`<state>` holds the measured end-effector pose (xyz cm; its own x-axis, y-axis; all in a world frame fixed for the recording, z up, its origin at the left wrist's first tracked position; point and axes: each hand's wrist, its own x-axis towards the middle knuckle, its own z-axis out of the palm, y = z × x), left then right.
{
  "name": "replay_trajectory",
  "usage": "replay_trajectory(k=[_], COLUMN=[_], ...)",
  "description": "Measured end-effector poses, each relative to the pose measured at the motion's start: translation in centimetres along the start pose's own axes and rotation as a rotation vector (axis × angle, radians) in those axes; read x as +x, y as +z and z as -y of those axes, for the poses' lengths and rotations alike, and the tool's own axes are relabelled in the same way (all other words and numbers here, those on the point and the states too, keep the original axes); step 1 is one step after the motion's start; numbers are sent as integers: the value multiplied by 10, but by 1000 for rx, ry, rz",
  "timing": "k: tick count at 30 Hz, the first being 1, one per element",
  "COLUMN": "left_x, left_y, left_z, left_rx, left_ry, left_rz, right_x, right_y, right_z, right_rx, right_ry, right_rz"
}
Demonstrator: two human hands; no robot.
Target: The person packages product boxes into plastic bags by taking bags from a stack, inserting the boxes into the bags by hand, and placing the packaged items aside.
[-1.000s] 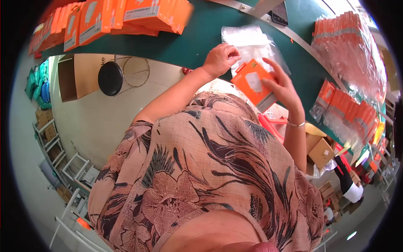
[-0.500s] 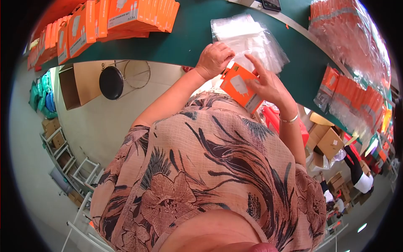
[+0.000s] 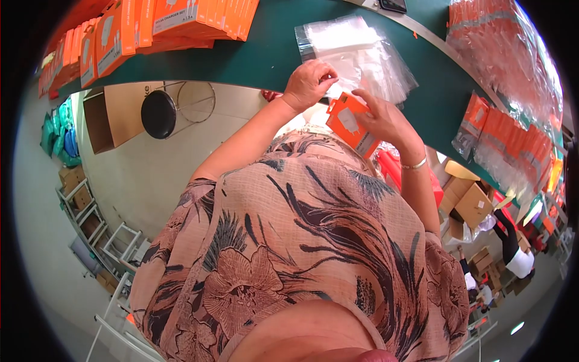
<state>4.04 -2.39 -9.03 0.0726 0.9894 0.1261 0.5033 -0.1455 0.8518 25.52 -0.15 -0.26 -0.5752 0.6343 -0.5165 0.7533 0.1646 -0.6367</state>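
In my right hand [image 3: 389, 123] is an orange and white charger box [image 3: 350, 123], gripped along its right side, tilted, in front of the table edge. A white hang tab stands out at its upper left. My left hand [image 3: 309, 83] is closed in a pinch just left of the box's top, on what looks like the edge of a clear plastic bag; its fingertips are partly hidden. Beyond both hands a pile of clear plastic bags [image 3: 347, 37] lies fanned out on the green table [image 3: 265, 60].
Rows of orange charger boxes [image 3: 175, 23] stand at the table's left. Bagged orange boxes [image 3: 503, 139] and a larger plastic-wrapped stack [image 3: 497, 45] lie at the right. A phone [image 3: 393, 5] rests at the far edge. A black stool [image 3: 158, 114] and cartons [image 3: 473, 205] are on the floor.
My right hand and the charger box have shifted slightly right, away from my left hand. The left hand has stayed almost in place, still pinched.
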Motion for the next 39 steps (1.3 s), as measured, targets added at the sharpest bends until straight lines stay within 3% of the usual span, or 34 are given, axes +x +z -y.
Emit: replay_trajectory(k=[2, 6, 13, 19, 26, 28, 33, 35, 39], left_x=[-1, -3, -10, -18, -26, -32, -36, -31, -24], left_y=[1, 4, -7, -9, -2, -1, -1, -4, -10], left_z=[5, 8, -5, -1, 8, 14, 26, 24, 23], left_rx=[133, 177, 183, 215, 89, 104, 57, 18, 218], left_ry=[152, 205, 257, 240, -368, -359, -352, -361, -148], left_rz=[-29, -7, 16, -53, -128, -108, -91, -113, -139], right_x=[-3, 0, 11, 4, 5, 7, 1, -6, -6], right_y=[-7, -7, 7, 19, 56, 63, 39, 26, 9], right_z=[12, 15, -7, -10, -25, -24, -29, -23, -2], right_rx=[60, 166, 143, 346, 593, 836, 745, 625, 515], right_ry=[39, 130, 101, 92, 30, 16, 75, 63, 24], right_rz=[7, 12, -54, -212, -395, -503, -363, -209, -85])
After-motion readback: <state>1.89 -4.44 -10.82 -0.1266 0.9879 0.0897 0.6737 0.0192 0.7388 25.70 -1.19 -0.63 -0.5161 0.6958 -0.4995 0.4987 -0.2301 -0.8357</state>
